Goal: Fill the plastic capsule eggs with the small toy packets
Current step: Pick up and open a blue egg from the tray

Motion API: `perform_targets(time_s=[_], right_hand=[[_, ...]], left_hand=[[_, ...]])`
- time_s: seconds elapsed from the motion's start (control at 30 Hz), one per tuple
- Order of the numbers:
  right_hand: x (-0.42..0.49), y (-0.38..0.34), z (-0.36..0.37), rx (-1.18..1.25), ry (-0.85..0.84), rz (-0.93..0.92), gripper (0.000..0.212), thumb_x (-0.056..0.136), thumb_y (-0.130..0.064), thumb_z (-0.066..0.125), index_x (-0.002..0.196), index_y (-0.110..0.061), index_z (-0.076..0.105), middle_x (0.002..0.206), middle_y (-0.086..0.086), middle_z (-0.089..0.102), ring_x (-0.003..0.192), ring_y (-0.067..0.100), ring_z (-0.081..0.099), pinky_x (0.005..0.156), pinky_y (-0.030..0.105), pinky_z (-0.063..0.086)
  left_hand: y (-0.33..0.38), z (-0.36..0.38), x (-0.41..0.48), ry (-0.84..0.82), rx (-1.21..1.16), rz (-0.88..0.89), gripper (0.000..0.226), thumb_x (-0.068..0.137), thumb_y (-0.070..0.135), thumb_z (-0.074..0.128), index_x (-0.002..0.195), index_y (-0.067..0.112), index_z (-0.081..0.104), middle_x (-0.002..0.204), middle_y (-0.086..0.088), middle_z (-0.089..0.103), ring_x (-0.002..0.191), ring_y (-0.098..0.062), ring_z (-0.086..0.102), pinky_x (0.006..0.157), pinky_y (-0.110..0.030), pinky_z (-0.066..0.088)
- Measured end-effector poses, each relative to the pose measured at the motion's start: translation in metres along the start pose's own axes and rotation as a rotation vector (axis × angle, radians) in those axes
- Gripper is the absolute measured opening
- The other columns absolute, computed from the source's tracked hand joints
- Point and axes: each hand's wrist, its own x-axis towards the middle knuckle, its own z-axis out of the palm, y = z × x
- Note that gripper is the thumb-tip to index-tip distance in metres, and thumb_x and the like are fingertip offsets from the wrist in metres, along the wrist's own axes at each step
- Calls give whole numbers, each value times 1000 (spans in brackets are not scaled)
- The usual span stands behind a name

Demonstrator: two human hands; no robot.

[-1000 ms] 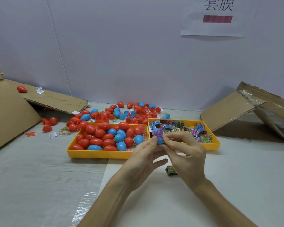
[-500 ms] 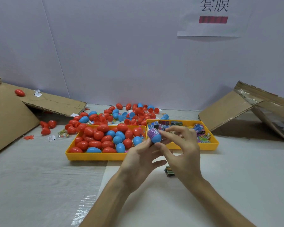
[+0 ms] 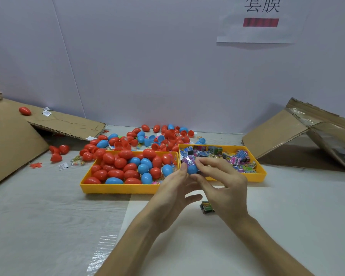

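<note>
your left hand (image 3: 173,188) pinches the blue capsule egg (image 3: 193,169) at its fingertips. your right hand (image 3: 225,188) grips it too, index by the purple toy packet (image 3: 187,161) sticking out on top. egg tray (image 3: 118,189) just beyond left fingers, packet tray (image 3: 261,174) beyond right fingers. stray packet (image 3: 207,207) under right palm.
</note>
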Motion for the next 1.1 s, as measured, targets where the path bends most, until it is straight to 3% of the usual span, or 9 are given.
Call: perform_targets(time_s=[0.3, 0.53, 0.7, 0.87, 1.1], right_hand=[[-2, 4, 0, 3, 30, -47, 31, 78, -1, 81, 108, -2, 76, 109, 2, 72, 100, 13, 68, 89, 19, 54], [-3, 5, 1, 3, 31, -47, 29, 77, 1, 81, 106, -2, 77, 106, 3, 73, 97, 15, 68, 87, 23, 56], [4, 2, -2, 65, 6, 49, 22, 83, -17, 77, 102, -6, 79, 104, 1, 76, 99, 8, 70, 88, 20, 55], [8, 3, -6, 79, 0, 61, 17, 87, -17, 73, 99, -8, 79, 97, -3, 76, 93, 4, 70, 82, 21, 56], [10, 6, -9, 20, -46, -31, 10, 86, -8, 74, 94, -5, 78, 90, 1, 77, 81, 9, 70, 73, 21, 58]], left_hand=[[2, 1, -2, 5, 9, -14, 50, 99, 56, 43, 114, 21, 75, 124, -15, 70, 118, -23, 67, 97, -38, 54], [0, 0, -1, -1, 33, -24, 53, 99, 54, 41, 112, 14, 74, 121, -16, 71, 116, -23, 68, 98, -40, 52], [3, 2, -3, 21, 94, 0, 48, 99, 58, 41, 109, 26, 77, 117, -5, 75, 107, -19, 72, 91, -36, 52], [3, 0, -2, 11, 180, 26, 63, 94, 62, 46, 124, 12, 67, 112, -9, 75, 98, -21, 73, 86, -32, 50], [5, -2, -2, 72, 259, 95, 57, 86, 64, 53, 114, 17, 69, 100, -4, 79, 87, -20, 76, 78, -27, 52]])
